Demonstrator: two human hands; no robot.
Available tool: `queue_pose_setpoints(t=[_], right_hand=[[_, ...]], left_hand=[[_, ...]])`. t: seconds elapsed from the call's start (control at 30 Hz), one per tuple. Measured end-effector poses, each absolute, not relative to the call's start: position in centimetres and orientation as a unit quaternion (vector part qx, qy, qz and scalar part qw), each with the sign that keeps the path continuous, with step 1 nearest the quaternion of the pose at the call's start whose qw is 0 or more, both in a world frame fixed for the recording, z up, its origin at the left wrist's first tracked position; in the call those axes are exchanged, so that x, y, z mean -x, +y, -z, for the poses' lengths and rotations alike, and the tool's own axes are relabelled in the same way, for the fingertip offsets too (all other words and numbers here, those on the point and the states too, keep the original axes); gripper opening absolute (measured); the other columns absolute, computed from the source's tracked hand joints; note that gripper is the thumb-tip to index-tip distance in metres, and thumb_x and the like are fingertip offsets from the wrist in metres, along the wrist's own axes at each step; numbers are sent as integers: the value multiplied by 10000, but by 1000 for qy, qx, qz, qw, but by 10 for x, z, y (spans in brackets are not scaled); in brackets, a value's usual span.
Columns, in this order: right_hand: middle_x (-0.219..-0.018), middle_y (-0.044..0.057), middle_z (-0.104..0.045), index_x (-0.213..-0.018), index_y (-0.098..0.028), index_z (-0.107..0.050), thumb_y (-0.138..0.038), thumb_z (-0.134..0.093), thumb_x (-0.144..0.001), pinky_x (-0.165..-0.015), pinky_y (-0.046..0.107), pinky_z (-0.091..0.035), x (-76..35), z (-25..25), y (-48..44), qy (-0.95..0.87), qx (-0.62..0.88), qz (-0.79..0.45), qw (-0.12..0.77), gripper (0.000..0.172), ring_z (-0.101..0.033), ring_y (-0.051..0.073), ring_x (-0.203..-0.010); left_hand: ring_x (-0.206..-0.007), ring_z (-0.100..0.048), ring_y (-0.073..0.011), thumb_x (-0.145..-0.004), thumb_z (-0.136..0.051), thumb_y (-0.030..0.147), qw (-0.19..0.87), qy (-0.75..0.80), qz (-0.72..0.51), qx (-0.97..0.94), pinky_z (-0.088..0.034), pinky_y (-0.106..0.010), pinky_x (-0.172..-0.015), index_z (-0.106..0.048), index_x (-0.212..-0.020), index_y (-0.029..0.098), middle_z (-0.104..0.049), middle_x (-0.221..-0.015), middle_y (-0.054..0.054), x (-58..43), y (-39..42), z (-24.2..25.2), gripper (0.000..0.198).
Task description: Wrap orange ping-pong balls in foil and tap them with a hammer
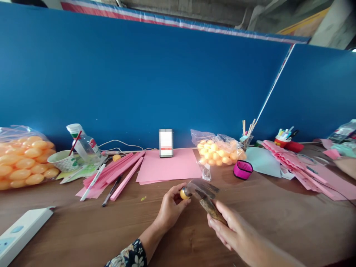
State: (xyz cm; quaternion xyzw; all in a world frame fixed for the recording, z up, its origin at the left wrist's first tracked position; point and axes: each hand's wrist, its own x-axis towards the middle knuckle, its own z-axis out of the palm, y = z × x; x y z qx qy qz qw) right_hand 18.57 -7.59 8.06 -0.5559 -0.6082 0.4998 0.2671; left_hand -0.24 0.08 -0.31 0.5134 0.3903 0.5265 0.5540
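My left hand [170, 208] pinches a small orange-yellow ball [183, 193] between thumb and fingers, low over the brown table. My right hand [230, 225] is wrapped round the wooden handle of a claw hammer [208, 204]. The hammer's striking face is right against the ball, or very close to it; contact cannot be made out. Its claw points away to the right and looks slightly blurred. Beyond my hands lie pink paper sheets [169, 167] and a small clear plastic piece [206, 172].
Bags of orange balls stand at left [25, 163] and behind my hands [219, 152]. A phone [166, 144] leans upright by the blue partition [167, 81]. A power strip [25, 231] lies front left. A magenta band [243, 170] and folded pink paper [299, 167] are rightward. Another person's arm [346, 167] shows far right.
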Motion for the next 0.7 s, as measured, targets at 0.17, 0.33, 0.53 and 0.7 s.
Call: queue_pose_setpoints(t=[0.17,0.33,0.53,0.7], right_hand=[[-670,-29,-470,-968,-228,-484,-457,-394,-872,-497,216,-380,-184,-83,-73,-613,531,-523,264,264,-410,93,-536],[-656,-41,-450,-943,-221,-459,-447,-380,-883,-495,217,-373,-185,-82,-70,-609,525,-531,269,246,-387,85,-520],[-663,-48,-436,-995,-223,-437,-444,-384,-885,-503,214,-372,-183,-79,-69,-598,518,-539,289,252,-380,79,-526],[-635,-46,-434,-977,-209,-469,-450,-394,-876,-481,210,-364,-182,-79,-70,-599,528,-539,267,272,-392,83,-514]], left_hand=[[-946,-612,-227,-627,-696,203,562,388,-537,-495,-455,-362,-870,-581,-1098,161,-658,-1052,-99,3,3,3,486],[-957,-605,-229,-625,-698,203,572,384,-528,-497,-456,-360,-866,-561,-1116,150,-653,-1064,-100,4,4,5,513],[-949,-606,-231,-621,-699,191,572,399,-513,-500,-457,-368,-864,-555,-1114,146,-657,-1055,-101,4,5,5,516],[-973,-597,-225,-644,-677,173,576,386,-510,-509,-446,-368,-887,-540,-1133,160,-650,-1071,-89,3,5,7,508]])
